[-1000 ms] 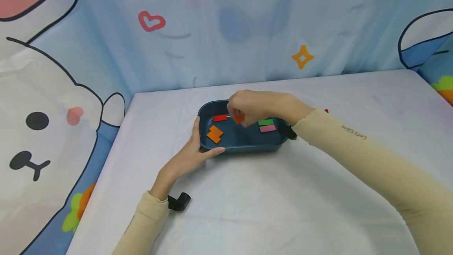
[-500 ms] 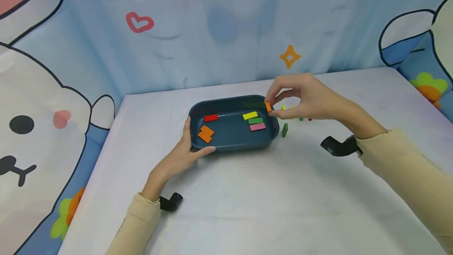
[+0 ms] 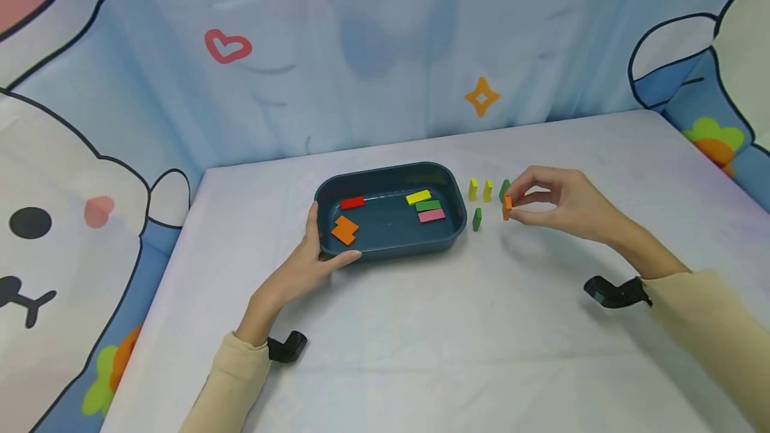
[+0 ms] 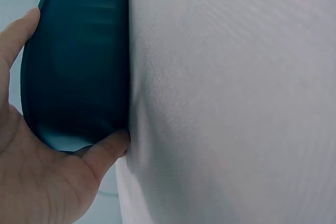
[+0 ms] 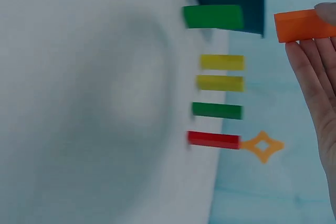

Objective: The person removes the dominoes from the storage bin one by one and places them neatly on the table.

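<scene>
My right hand [image 3: 562, 204] pinches an orange domino [image 3: 507, 208] upright between thumb and fingers, to the right of the dark blue tray [image 3: 391, 249]. Around it stand two yellow dominoes [image 3: 472, 189], a green domino [image 3: 504, 190] and a nearer green domino [image 3: 477, 220]. The right wrist view also shows a red domino [image 5: 213, 139] standing at the end of the row, which my right hand hides in the head view. My left hand [image 3: 295, 271] grips the tray's left end, thumb along the front wall and fingers at the left side.
Flat in the tray lie a red domino [image 3: 352, 202], orange dominoes [image 3: 345, 230], a yellow domino [image 3: 418, 197], a green domino [image 3: 428, 206] and a pink domino [image 3: 431, 216]. A white cloth [image 3: 421, 339] covers the table, and a printed curtain [image 3: 373, 85] hangs behind.
My right hand has lifted the orange domino out of the tray and carried it right, over to the standing dominoes. My left hand keeps its hold on the tray.
</scene>
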Demonstrator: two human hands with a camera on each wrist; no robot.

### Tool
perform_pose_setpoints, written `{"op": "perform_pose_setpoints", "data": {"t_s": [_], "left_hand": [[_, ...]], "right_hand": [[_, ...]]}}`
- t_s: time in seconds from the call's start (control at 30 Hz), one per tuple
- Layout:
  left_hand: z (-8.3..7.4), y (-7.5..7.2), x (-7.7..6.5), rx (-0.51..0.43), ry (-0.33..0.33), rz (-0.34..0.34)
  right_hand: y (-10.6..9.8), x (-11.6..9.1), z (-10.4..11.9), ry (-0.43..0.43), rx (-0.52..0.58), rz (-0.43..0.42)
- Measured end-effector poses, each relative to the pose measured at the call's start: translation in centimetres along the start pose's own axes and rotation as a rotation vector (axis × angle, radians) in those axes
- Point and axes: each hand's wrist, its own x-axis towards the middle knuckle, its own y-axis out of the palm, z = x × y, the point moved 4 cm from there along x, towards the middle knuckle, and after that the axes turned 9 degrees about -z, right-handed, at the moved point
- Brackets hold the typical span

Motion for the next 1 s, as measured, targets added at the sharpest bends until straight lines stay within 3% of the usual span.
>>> {"op": "perform_pose_setpoints", "data": {"t_s": [0.17,0.37,0.63,1.0], "left_hand": [[0.2,-0.1,-0.1,0.003,-0.008,0.003],[0.2,-0.1,-0.2,-0.003,-0.015,0.001],[0.1,0.0,0.0,-0.028,-0.002,-0.003],[0.1,-0.1,0.0,-0.024,-0.017,0.000]], "right_hand": [[1.7,-0.7,-2.4,0.088,-0.044,0.026],[3.2,-0.5,-3.3,0.124,-0.075,0.026],[3.7,-0.1,-3.7,0.148,-0.130,0.036],[3.8,0.2,-4.1,0.176,-0.121,0.083]]}}
